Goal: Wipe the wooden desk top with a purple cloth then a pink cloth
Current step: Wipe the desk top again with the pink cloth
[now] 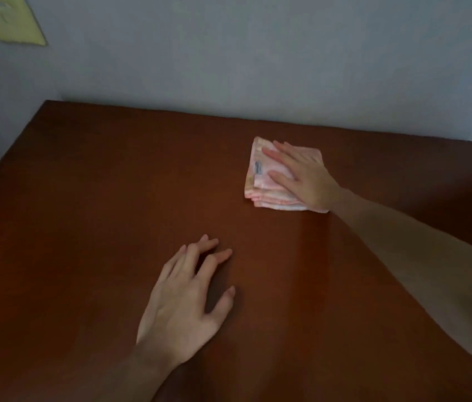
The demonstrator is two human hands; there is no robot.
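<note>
A folded pink cloth (260, 181) with a small label lies on the dark wooden desk top (98, 198), toward the back right. My right hand (301, 175) presses flat on the cloth with straight fingers spread over it. My left hand (188, 300) rests on the bare wood nearer me, left of centre, fingers relaxed and slightly spread, holding nothing. No purple cloth is in view.
A grey wall (229, 53) runs along the desk's far edge. A pale yellow plate (8, 18) is fixed to the wall at the top left. The desk's left edge drops off at the far left.
</note>
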